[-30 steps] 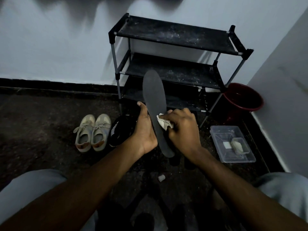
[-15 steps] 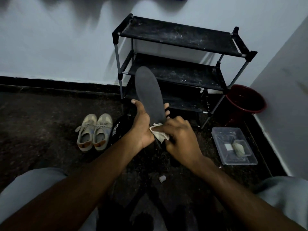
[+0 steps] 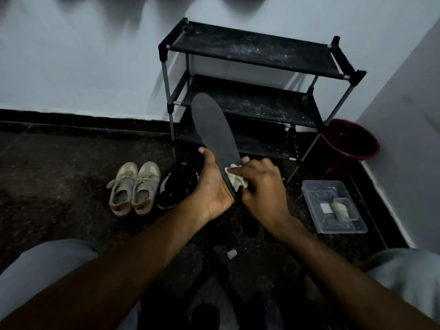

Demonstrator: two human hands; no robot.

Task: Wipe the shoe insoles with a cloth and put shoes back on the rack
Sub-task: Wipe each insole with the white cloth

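Head view puts the dark insole (image 3: 214, 129) in front of the shoe rack (image 3: 250, 51), held up off the floor. Its long axis runs from the heel end, buried low between the two hands, up and away to the rounded toe end, which overlaps the rack's middle shelf near its left post. The left hand (image 3: 212, 186) grips the lower third, thumb hooked over the edge farther from the rack's right side and one fingertip showing past the opposite edge. The right hand (image 3: 262, 186) is the working one: its fingers (image 3: 247, 172) are curled and pressed together, pinching a small pale cloth (image 3: 234, 178) flat against the insole's face just beside the left palm. Most of the bare surface lies beyond those fingers, toward the rack, so the next stroke probably has to travel along the length toward the toe while the left hand braces the heel; a thin insole held only at one end may flex under that push. On the floor left of the rack's foot stands a beige pair of shoes (image 3: 134, 186), with a black shoe (image 3: 177, 186) between that pair and the left hand. Right of the rack sit a red bucket (image 3: 350, 141) and, nearer the person, a clear plastic tray (image 3: 333, 206). No shoe stands on the rack's visible shelves, so the return step seems some way off.
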